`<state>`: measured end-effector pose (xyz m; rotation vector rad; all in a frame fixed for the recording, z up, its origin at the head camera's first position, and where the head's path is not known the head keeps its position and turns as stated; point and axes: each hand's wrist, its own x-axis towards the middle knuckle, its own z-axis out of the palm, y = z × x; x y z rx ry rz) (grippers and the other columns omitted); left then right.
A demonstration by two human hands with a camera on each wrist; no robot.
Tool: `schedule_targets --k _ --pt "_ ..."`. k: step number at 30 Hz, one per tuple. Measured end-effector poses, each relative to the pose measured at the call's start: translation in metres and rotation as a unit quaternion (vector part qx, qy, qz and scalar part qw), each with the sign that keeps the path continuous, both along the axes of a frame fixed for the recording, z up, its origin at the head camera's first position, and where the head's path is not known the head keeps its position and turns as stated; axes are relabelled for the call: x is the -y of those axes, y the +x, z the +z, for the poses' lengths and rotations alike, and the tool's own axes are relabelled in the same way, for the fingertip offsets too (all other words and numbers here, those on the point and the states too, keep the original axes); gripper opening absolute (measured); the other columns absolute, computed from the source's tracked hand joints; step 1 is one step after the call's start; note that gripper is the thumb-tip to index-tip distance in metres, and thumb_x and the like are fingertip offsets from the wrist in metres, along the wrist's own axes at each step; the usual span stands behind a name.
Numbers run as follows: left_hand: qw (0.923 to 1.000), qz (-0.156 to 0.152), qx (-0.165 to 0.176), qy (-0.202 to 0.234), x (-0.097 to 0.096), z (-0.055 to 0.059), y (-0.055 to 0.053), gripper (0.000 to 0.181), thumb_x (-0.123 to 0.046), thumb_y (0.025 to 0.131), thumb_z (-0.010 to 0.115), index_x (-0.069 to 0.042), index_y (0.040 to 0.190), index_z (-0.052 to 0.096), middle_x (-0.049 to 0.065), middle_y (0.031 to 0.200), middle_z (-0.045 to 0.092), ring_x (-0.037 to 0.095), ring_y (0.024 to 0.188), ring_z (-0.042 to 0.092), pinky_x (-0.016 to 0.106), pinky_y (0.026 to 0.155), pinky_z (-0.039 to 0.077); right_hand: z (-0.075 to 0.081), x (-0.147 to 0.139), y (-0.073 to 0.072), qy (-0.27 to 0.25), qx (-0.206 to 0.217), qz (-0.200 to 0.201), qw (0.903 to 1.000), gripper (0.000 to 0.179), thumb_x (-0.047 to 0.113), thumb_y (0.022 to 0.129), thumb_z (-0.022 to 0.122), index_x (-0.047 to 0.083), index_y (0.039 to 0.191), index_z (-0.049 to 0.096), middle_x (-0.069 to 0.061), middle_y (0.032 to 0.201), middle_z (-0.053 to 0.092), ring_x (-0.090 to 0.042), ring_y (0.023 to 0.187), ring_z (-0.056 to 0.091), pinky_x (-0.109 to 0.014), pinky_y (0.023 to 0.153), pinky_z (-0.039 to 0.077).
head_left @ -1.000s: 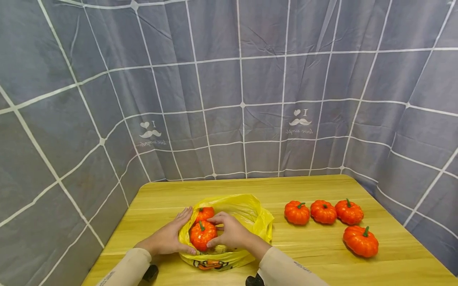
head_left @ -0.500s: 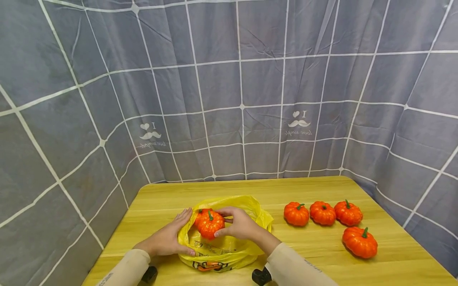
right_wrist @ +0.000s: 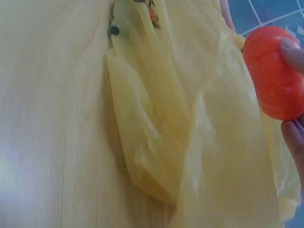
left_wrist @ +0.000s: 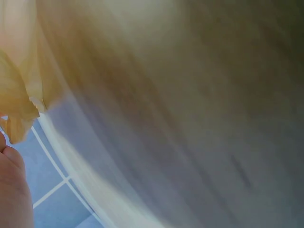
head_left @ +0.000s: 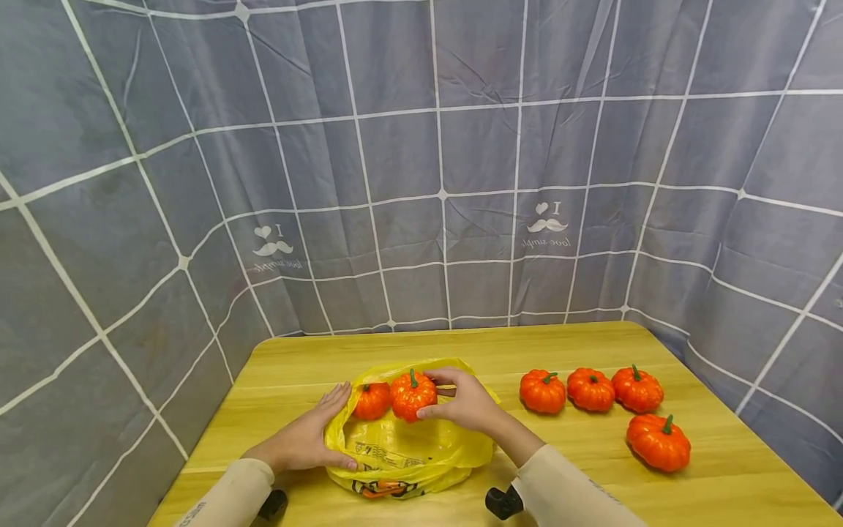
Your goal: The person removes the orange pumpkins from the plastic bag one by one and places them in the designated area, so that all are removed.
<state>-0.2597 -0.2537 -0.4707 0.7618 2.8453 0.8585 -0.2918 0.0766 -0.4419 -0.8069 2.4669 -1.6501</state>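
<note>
A small orange toy pumpkin (head_left: 413,396) with a green stem is pinched by my right hand (head_left: 464,401), raised over the mouth of a yellow plastic bag (head_left: 408,487). In the right wrist view the fingertips and thumb sit on either side of the pumpkin (right_wrist: 273,73). My left hand (head_left: 309,432) rests against the bag's left rim, thumb and fingers spread apart along it. Another toy pumpkin (head_left: 372,401) lies inside the bag at its left. In the left wrist view, part of the bag (left_wrist: 16,90) shows beside a fingertip.
Three toy pumpkins stand in a row at the right: a left one (head_left: 543,391), a middle one (head_left: 590,389) and a right one (head_left: 637,389). Another pumpkin (head_left: 658,443) sits in front of them. A grey checked curtain (head_left: 408,161) surrounds the wooden table (head_left: 527,476).
My right hand has lifted the pumpkin and carried it rightward and away from me, off the other pumpkin in the bag. The left hand has stayed at the rim.
</note>
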Motion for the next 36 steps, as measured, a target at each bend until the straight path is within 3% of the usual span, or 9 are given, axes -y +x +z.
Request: schedule_targets --k 7,12,21,29,36 --pt "0.9999 0.005 0.013 0.003 0.0 0.001 0.003 0.128 -0.064 0.07 0.083 -0.003 0.161 0.017 0.015 0.166 0.008 0.04 0.151 0.006 0.062 0.116 0.013 -0.002 -0.019 0.0 -0.031 -0.012 -0.035 0.9988 0.065 0.021 0.075 0.091 0.002 0.131 0.065 -0.013 0.129 0.061 -0.036 0.116 0.06 -0.055 0.098 0.049" --pt "0.9999 0.005 0.014 0.007 0.0 0.0 0.004 0.128 -0.064 0.07 0.084 -0.003 0.161 0.017 0.015 0.166 0.008 0.039 0.151 0.006 0.063 0.116 0.013 -0.003 -0.033 0.0 -0.04 -0.011 -0.059 0.9974 0.064 0.022 0.073 0.093 0.003 0.129 0.067 -0.013 0.13 0.061 -0.037 0.114 0.061 -0.051 0.095 0.052" --pt "0.9996 0.004 0.024 0.011 0.0 0.002 0.004 0.127 -0.06 0.071 0.085 -0.003 0.161 0.016 0.016 0.166 0.007 0.039 0.151 0.005 0.063 0.116 0.011 -0.006 -0.068 0.006 -0.04 0.011 -0.081 0.9958 0.064 0.019 0.076 0.091 0.002 0.132 0.065 -0.018 0.135 0.058 -0.039 0.117 0.061 -0.049 0.093 0.054" --pt "0.9999 0.002 0.015 0.0 0.001 0.003 0.0 0.128 -0.063 0.07 0.083 -0.005 0.161 0.015 0.012 0.166 0.005 0.04 0.151 0.005 0.063 0.117 0.012 -0.007 -0.094 0.009 -0.048 0.001 -0.088 0.9949 0.063 0.017 0.077 0.09 0.003 0.133 0.064 -0.02 0.138 0.057 -0.038 0.117 0.062 -0.048 0.094 0.054" --pt "0.9998 -0.002 0.018 0.002 0.001 0.004 0.0 0.127 -0.061 0.071 0.084 -0.004 0.161 0.015 0.015 0.166 0.007 0.04 0.151 0.005 0.064 0.116 0.011 -0.012 -0.116 0.016 -0.05 0.01 -0.114 0.9922 0.065 0.018 0.076 0.091 0.004 0.134 0.064 -0.019 0.136 0.058 -0.037 0.117 0.062 -0.048 0.096 0.052"
